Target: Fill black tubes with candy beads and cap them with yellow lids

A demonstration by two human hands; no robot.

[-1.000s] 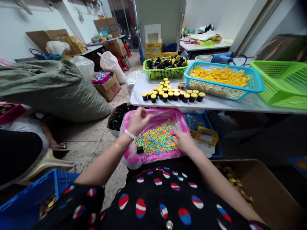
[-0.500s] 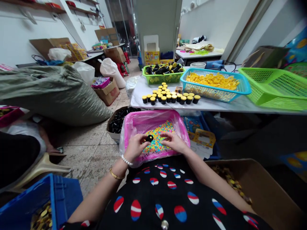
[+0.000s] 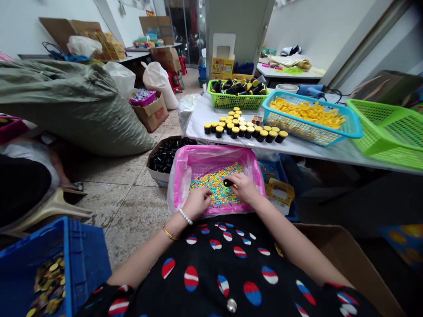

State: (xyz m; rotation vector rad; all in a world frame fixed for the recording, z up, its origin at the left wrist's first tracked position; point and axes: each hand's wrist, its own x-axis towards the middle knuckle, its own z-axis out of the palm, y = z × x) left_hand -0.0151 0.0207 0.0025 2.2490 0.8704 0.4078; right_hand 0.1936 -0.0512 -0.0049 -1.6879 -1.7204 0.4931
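My right hand (image 3: 243, 188) holds a small black cup (image 3: 227, 182) by its side, tilted so that its mouth shows, over a pink basket (image 3: 180, 169) lined with clear plastic. Small round balls (image 3: 216, 180) in yellow, blue, green and orange cover much of the basket's bottom. My left hand (image 3: 197, 202) is low over the near left part of the balls, its fingers curled together. What those fingertips hold, if anything, is hidden. On the table beyond stand several black cups with yellow lids (image 3: 250, 130), upright in rows.
Behind the rows, a green basket (image 3: 238, 102) holds more lidded black cups. A blue basket (image 3: 313, 134) contains yellow pieces, beside a green basket (image 3: 380, 149). A box of black cups (image 3: 165, 156) stands left of the pink basket. A blue crate (image 3: 87, 251) sits at lower left.
The black cup has passed from my left hand to my right. My left hand now has its fingers curled over the balls. The whole view has shifted a little.
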